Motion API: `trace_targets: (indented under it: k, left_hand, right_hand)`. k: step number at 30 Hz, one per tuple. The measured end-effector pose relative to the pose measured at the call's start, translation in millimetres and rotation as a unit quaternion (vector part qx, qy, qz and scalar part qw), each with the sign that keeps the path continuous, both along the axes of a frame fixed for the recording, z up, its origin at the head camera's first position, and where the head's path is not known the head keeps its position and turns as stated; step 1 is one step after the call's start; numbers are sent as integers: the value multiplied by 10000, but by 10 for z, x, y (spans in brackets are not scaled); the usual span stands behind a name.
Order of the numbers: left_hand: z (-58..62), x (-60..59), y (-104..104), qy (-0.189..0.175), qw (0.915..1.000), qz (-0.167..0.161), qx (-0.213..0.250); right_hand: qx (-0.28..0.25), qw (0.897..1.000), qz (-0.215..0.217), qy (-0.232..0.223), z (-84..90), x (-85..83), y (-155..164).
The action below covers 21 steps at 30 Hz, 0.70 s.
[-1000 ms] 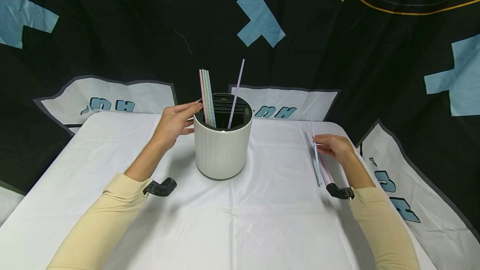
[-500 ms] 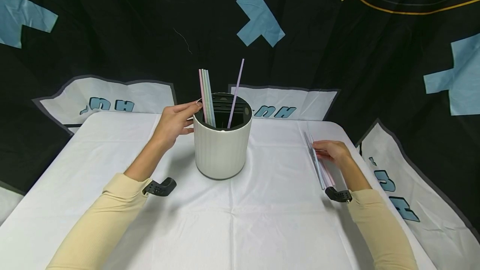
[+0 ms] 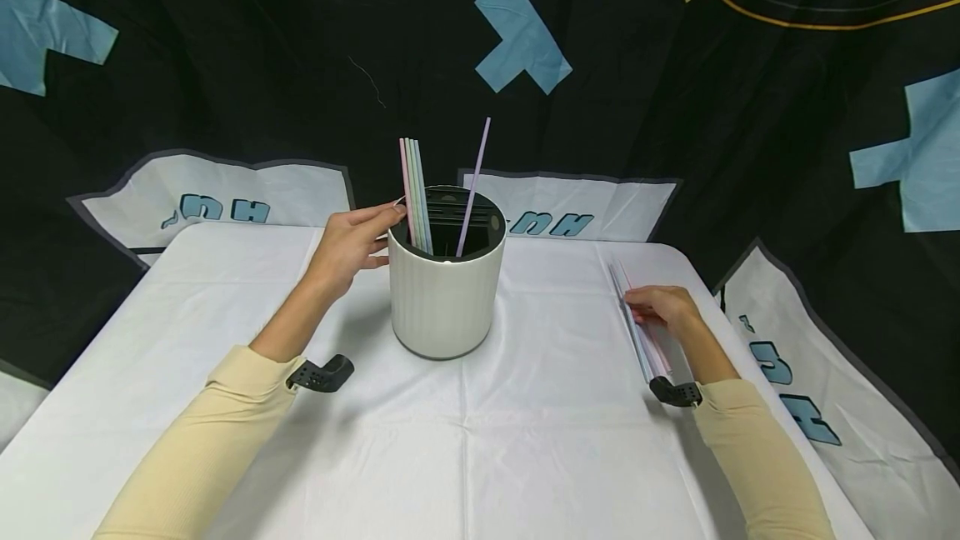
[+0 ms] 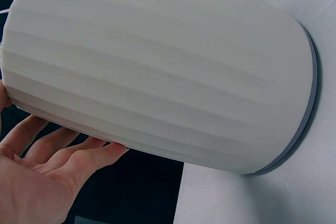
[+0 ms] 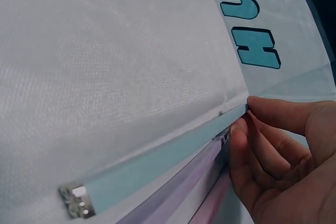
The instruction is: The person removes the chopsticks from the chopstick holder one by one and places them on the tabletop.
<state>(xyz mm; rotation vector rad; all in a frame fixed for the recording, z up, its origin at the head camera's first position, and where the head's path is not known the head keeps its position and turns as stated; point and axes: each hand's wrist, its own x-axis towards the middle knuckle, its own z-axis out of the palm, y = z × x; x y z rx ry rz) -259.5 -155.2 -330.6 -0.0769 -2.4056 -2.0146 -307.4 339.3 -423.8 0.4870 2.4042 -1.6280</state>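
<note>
A white ribbed pen-holder-like pot (image 3: pixel 444 307) with a dark inside stands on the table. My left hand (image 3: pixel 345 248) grips its left rim, and in the left wrist view the fingers (image 4: pixel 84 153) lie along its wall. Several pastel straw-like sticks (image 3: pixel 416 194) lean at the pot's left side, and a lilac one (image 3: pixel 474 186) leans alone to the right. At the table's right, my right hand (image 3: pixel 663 307) pinches a light-blue stick (image 5: pixel 168 158) with a silvery end, near its far tip. Lilac (image 5: pixel 178 190) and pink (image 5: pixel 210 203) sticks lie beside it.
A white cloth covers the table (image 3: pixel 465 457). Behind it hangs a black backdrop (image 3: pixel 300 65) with blue and yellow shapes. Each wrist wears a black camera mount, on the left (image 3: pixel 322 373) and on the right (image 3: pixel 675 392).
My right hand has moved slightly down and toward me, lowering the light-blue stick from across the others to lie alongside them. The left hand and the pot have stayed put.
</note>
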Motion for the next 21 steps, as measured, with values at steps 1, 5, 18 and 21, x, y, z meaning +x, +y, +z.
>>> trace_targets:
  k: [1,5,18,21]
  left_hand:
    - [0,0,1,0,10000,3,-8]
    - [0,0,2,-9,10000,8,13]
    - [-6,-1,0,7,10000,8,0]
    - [-6,-3,-2,14,10000,2,7]
  right_hand:
    - [66,10000,19,5,-3,1,2]
    - [158,9999,38,-5,-22,-8,-4]
    - [486,9988,42,78,-30,-7,-56]
    - [507,9987,7,85,-31,-12,-63]
